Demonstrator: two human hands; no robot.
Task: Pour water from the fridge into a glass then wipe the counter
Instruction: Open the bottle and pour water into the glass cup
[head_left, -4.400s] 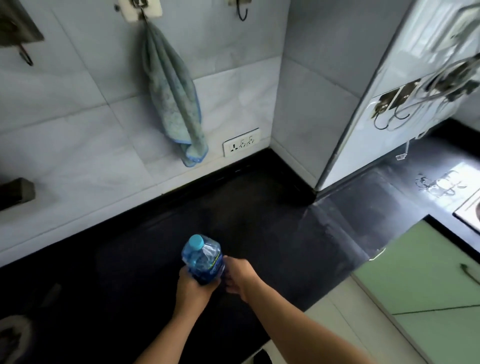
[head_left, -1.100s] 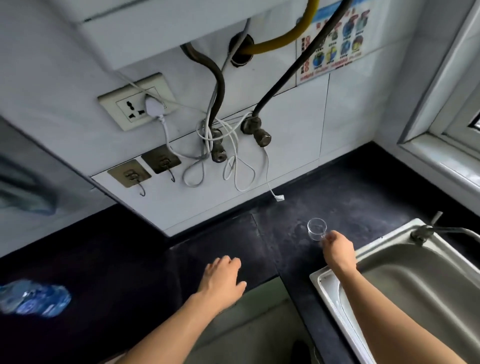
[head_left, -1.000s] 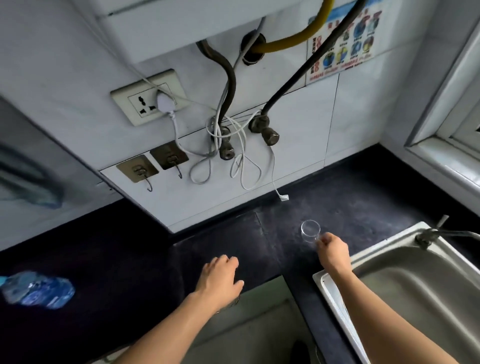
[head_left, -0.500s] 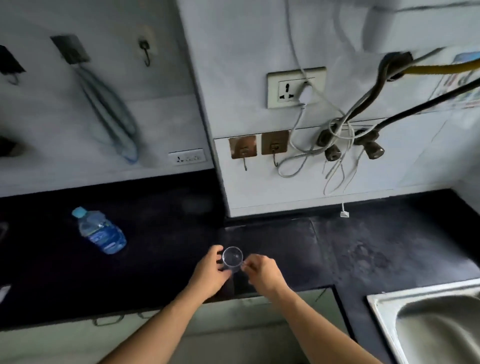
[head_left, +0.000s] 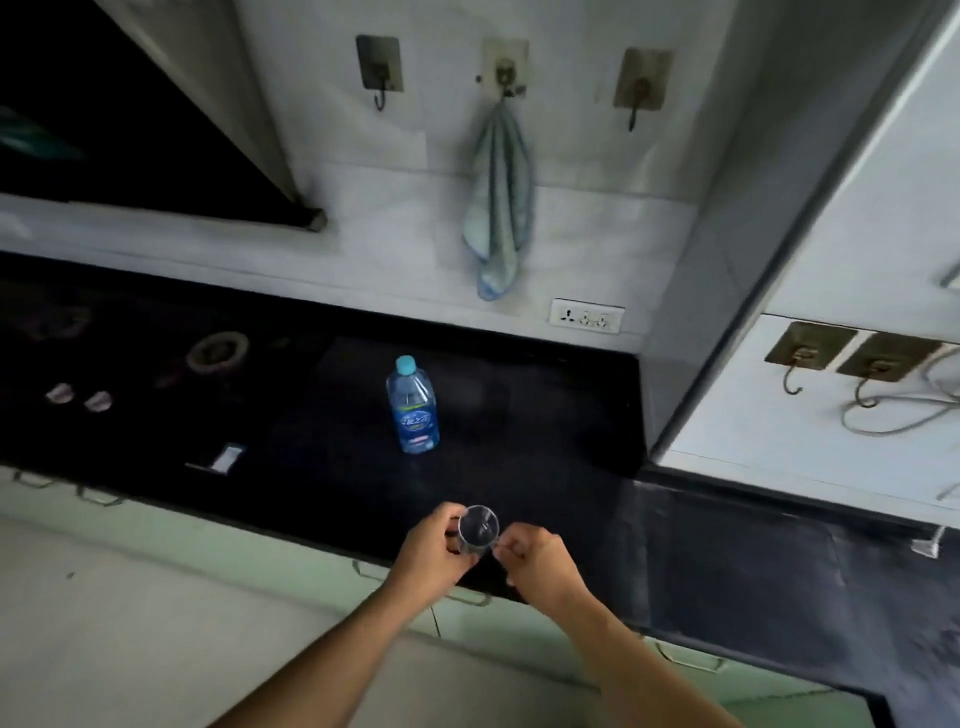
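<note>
**Glass in hand, bottle waiting, nothing poured yet**

Head view: both hands cup the small clear glass (head_left: 479, 528) above the front edge of the black counter (head_left: 545, 431), the left hand (head_left: 430, 551) wrapped round its side and the right hand (head_left: 530, 552) pinching its rim. The glass looks empty. The water bottle (head_left: 413, 406) stands capped, well behind. Pouring is still to come, and so is wiping: the blue cloth (head_left: 497, 208) hangs on its wall hook.

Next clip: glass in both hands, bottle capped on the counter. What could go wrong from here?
1. The glass is held near the counter edge; set there, it might get knocked off.
2. The bottle is still capped; opening it needs both hands.
3. The towel hangs beyond the bottle; reaching could tip it.
</note>
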